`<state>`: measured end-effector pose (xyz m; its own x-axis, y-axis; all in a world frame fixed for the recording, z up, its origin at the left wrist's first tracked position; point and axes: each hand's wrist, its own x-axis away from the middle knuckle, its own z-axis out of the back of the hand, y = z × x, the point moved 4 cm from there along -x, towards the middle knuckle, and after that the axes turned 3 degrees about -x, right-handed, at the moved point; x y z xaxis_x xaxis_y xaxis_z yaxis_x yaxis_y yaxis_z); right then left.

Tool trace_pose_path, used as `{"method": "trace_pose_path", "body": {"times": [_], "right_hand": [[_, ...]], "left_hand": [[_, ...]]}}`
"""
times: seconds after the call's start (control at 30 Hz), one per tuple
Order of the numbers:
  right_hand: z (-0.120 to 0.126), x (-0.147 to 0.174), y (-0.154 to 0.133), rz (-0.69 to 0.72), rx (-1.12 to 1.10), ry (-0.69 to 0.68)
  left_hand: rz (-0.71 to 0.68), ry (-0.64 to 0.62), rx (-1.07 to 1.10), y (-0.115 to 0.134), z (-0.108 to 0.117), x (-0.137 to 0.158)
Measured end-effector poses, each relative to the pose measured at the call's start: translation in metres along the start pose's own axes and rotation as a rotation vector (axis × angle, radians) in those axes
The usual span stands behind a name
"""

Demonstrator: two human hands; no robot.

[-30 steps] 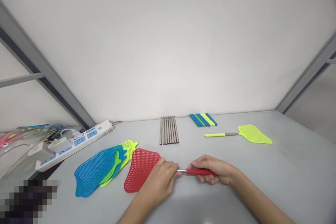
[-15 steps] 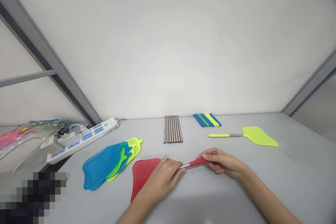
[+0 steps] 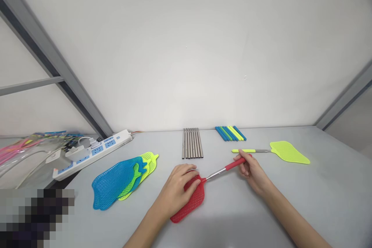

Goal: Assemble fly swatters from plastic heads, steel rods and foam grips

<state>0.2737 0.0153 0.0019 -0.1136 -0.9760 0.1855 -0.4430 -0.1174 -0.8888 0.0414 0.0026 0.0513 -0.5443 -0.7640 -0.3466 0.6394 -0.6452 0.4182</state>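
1. Between the two hands runs the red swatter point(image 3: 216, 174), its metal shaft bare in the gap, the head at the left and the handle at the right.
2. The right hand point(image 3: 252, 171) pinches the end of the red handle point(image 3: 233, 164) between thumb and fingers.
3. The left hand point(image 3: 176, 189) lies over the red mesh head point(image 3: 189, 208), thumb apart from the fingers; whether it grips the edges, I cannot tell.
4. Just beyond the right-hand grip lies a yellow swatter point(image 3: 287, 152), head off to the right (a fingertip overlaps its handle in view; contact is unclear).
5. Farther beyond that grip sit blue, green and yellow handles point(image 3: 231, 133); left of them, metal rods point(image 3: 192, 143).
6. Left of the left hand, well apart, overlap blue, green and yellow mesh heads point(image 3: 112, 183).
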Motion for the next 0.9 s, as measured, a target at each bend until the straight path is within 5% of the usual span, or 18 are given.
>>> {"method": "trace_pose_path", "body": {"times": [0.23,0.37,0.47,0.67,0.9], "right_hand": [[0.012,-0.002,-0.006,0.184,-0.168,0.14],[0.012,-0.001,-0.007,0.187,-0.174,0.137],[0.013,-0.001,-0.009,0.208,-0.185,0.149],[0.016,0.0,-0.012,0.253,-0.273,0.178],[0.009,0.0,-0.01,0.233,-0.246,0.089]], "left_hand": [[0.133,0.089,0.044,-0.011,0.0,0.0],[0.375,0.242,0.174,-0.025,0.001,0.002],[0.599,0.316,0.494,-0.038,-0.002,0.005],[0.735,0.157,1.322,-0.032,-0.018,0.006],[0.798,0.017,1.529,-0.019,-0.029,0.008]]}}
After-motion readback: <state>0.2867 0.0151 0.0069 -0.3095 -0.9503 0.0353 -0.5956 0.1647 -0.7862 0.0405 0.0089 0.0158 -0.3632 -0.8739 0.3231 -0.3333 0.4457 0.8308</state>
